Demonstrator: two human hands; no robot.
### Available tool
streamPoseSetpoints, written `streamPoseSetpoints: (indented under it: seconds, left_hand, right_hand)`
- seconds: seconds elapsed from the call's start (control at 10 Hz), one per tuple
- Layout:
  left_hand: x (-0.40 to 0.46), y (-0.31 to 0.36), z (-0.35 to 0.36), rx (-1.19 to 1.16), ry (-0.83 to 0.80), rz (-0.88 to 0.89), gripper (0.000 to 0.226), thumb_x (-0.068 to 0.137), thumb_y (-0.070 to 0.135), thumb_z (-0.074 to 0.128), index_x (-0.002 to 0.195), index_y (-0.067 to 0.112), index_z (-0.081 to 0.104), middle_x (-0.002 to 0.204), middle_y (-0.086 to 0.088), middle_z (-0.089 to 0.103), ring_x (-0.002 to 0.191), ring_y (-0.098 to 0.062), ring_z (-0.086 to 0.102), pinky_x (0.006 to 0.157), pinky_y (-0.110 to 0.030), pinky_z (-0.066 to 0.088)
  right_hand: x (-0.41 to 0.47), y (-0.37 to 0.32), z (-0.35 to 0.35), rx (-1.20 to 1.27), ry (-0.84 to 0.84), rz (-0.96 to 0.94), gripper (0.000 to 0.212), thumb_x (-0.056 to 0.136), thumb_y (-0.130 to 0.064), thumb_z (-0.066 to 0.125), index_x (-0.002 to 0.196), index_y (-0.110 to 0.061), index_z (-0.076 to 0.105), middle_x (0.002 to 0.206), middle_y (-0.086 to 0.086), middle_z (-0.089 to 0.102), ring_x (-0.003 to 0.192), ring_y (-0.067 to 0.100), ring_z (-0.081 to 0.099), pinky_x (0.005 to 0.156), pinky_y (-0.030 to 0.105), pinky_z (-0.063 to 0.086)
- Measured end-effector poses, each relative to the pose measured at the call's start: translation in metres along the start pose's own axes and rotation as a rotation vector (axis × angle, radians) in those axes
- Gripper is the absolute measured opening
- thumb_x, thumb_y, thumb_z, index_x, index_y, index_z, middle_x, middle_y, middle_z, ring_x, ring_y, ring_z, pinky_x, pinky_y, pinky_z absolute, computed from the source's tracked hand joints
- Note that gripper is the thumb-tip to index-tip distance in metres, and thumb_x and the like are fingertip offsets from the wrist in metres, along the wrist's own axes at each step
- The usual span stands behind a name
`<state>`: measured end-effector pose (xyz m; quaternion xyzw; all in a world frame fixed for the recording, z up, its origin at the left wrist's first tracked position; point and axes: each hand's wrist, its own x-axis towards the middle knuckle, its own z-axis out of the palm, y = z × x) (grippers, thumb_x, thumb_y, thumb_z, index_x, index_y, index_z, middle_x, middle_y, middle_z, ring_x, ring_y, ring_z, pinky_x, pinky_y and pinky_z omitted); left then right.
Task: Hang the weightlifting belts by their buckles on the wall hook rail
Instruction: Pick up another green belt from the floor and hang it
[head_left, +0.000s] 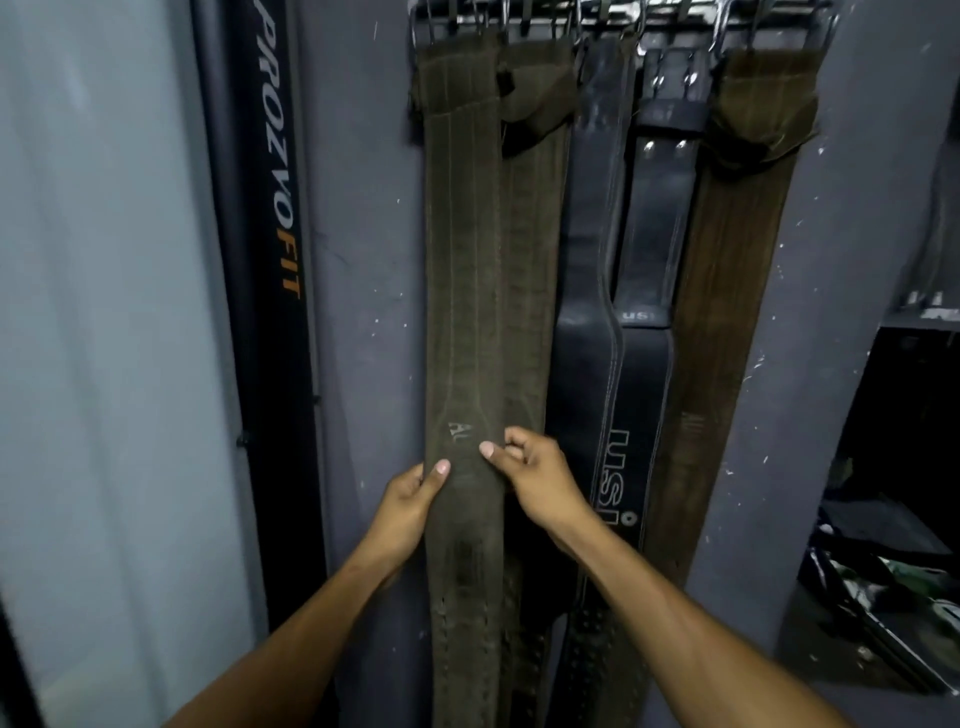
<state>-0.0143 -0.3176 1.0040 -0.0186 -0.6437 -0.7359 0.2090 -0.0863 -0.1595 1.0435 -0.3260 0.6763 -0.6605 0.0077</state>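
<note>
Several weightlifting belts hang side by side from a metal hook rail (597, 13) at the top of a grey wall. The leftmost olive suede belt (462, 270) hangs by its buckle. My left hand (410, 506) pinches its left edge low down, thumb on the front. My right hand (535, 480) grips its right edge at the same height, fingers curled behind. Beside it hang a second olive belt (535, 249), two black leather belts (587, 291) (649, 332) with white lettering, and a brown suede belt (727, 312).
A black upright post with PROZVOFIT lettering (275, 218) stands left of the belts, next to a pale frosted panel (104, 312). To the right, a dark shelf recess (893, 467) holds cluttered items, with a ledge above it.
</note>
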Motion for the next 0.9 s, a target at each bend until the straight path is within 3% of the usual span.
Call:
streamPoseSetpoints:
  seconds: [0.1,0.2,0.3,0.4,0.5,0.6,0.7,0.8,0.9]
  left_hand:
    - [-0.025,-0.009,0.001,-0.014,0.043,-0.032,0.029,0.106,0.029,0.051,0.121,0.016,0.073,0.118,-0.003,0.078,0.109,-0.015,0.074,0.084,-0.02,0.058]
    - [-0.054,-0.025,-0.004,0.035,0.029,-0.123,0.027,0.104,0.03,0.055,0.123,0.02,0.071,0.122,-0.001,0.077,0.113,-0.013,0.072,0.089,-0.021,0.058]
    - [-0.088,-0.048,-0.013,0.071,0.038,-0.181,0.031,0.103,0.032,0.057,0.126,0.017,0.07,0.123,-0.002,0.076,0.115,-0.016,0.072,0.095,-0.025,0.058]
    - [-0.118,-0.059,-0.018,0.089,0.048,-0.204,0.031,0.104,0.026,0.057,0.131,0.014,0.067,0.123,-0.004,0.076,0.115,-0.018,0.072,0.091,-0.023,0.058]
    - [-0.138,-0.063,-0.023,0.107,0.038,-0.2,0.032,0.104,0.019,0.057,0.133,0.008,0.065,0.125,-0.009,0.075,0.115,-0.023,0.072,0.095,-0.029,0.058]
    - [-0.148,-0.056,-0.027,0.125,0.015,-0.194,0.031,0.104,0.019,0.058,0.132,0.008,0.065,0.123,-0.009,0.076,0.113,-0.023,0.073,0.093,-0.028,0.059]
    - [-0.15,-0.052,-0.033,0.238,0.016,-0.216,0.031,0.103,0.028,0.061,0.13,0.014,0.063,0.119,-0.005,0.077,0.114,-0.022,0.073,0.098,-0.034,0.058]
    - [-0.151,-0.053,-0.04,0.373,0.075,-0.24,0.048,0.099,0.04,0.063,0.137,0.02,0.043,0.116,-0.005,0.075,0.11,-0.021,0.072,0.103,-0.041,0.054]
    - [-0.154,-0.038,-0.035,0.461,0.082,-0.164,0.059,0.097,0.046,0.063,0.144,0.027,0.032,0.135,0.0,0.062,0.12,-0.015,0.064,0.104,-0.032,0.048]
  right_hand:
    - [-0.015,0.009,0.002,0.177,-0.084,0.081,0.015,0.101,-0.014,0.067,0.106,-0.001,0.073,0.102,0.011,0.082,0.095,0.021,0.077,0.085,0.032,0.062]
    - [-0.043,0.029,0.016,0.158,-0.161,0.11,0.017,0.098,-0.007,0.069,0.113,-0.013,0.074,0.107,-0.001,0.082,0.102,0.013,0.077,0.088,0.026,0.059]
    - [-0.07,0.047,0.027,0.212,-0.14,0.176,0.016,0.099,-0.005,0.068,0.111,-0.012,0.074,0.107,0.002,0.082,0.1,0.015,0.078,0.086,0.027,0.061]
    - [-0.088,0.055,0.03,0.155,-0.193,0.224,0.016,0.097,-0.004,0.07,0.111,-0.011,0.074,0.106,0.002,0.081,0.097,0.012,0.078,0.082,0.022,0.06]
    - [-0.106,0.054,0.034,0.074,-0.19,0.237,0.018,0.096,0.003,0.068,0.106,-0.011,0.072,0.109,0.009,0.077,0.09,0.009,0.076,0.08,0.017,0.059]
    - [-0.118,0.048,0.04,0.073,-0.157,0.239,0.019,0.097,0.001,0.068,0.104,-0.016,0.073,0.115,0.015,0.077,0.09,0.008,0.076,0.084,0.022,0.061]
    - [-0.128,0.035,0.038,-0.079,-0.14,0.261,0.016,0.096,-0.011,0.073,0.109,-0.003,0.072,0.113,0.025,0.077,0.094,0.019,0.077,0.089,0.036,0.063]
    - [-0.143,0.023,0.034,-0.274,-0.089,0.332,0.037,0.093,-0.032,0.077,0.115,-0.004,0.068,0.105,0.021,0.077,0.103,0.028,0.074,0.099,0.052,0.057]
    - [-0.156,-0.001,0.022,-0.311,-0.04,0.36,0.043,0.092,-0.036,0.078,0.127,-0.015,0.067,0.112,0.01,0.079,0.107,0.022,0.072,0.102,0.046,0.056]
